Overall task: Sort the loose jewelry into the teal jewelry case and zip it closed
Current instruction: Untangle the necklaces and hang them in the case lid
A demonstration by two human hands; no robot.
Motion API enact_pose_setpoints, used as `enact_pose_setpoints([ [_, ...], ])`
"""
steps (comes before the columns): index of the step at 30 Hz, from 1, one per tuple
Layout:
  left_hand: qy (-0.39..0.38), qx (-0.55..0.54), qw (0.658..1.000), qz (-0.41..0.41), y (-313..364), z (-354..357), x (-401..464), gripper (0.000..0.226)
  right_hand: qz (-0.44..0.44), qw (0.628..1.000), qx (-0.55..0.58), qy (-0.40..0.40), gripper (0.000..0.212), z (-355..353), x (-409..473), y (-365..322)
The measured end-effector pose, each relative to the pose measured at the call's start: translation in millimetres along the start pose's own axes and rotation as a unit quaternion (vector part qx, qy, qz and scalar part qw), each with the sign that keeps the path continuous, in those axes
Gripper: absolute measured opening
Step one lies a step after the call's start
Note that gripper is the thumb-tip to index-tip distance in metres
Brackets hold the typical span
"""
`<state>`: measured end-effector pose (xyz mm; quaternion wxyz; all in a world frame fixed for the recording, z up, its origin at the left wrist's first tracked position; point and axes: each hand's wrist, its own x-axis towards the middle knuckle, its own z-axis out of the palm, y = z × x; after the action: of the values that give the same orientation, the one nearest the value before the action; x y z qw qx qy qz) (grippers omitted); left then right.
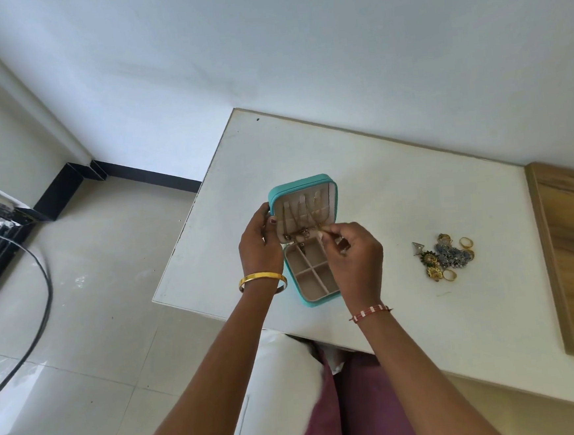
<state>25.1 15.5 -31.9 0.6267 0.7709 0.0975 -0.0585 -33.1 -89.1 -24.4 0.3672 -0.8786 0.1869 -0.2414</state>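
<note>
Teal jewelry case [319,299]: lying open on the white table [397,191], lid standing up, base compartments facing you. Left hand [259,245]: you are gripping the lid's left edge, fingers curled around it. Right hand [353,253]: you are pinching a thin gold chain [314,215] between fingertips at the lid's lower edge; other chains are hanging inside the lid. Loose jewelry pile [445,256]: rings and earrings are sitting on the table, well apart to your right of the case.
</note>
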Motion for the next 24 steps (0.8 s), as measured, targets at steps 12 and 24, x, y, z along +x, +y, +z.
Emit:
enact_pose_setpoints([
  [12,-0.041,-0.001,0.998,-0.057,-23.7,1.5,-10.5,0.032,0.022,0.984,-0.123,-0.128,0.017,16.8,-11.0,2.9],
  [24,-0.045,-0.039,0.994,-0.091,-24.1,-1.0,-11.9,0.034,0.098,0.98,-0.115,-0.127,0.021,26.6,-5.8,-8.4],
])
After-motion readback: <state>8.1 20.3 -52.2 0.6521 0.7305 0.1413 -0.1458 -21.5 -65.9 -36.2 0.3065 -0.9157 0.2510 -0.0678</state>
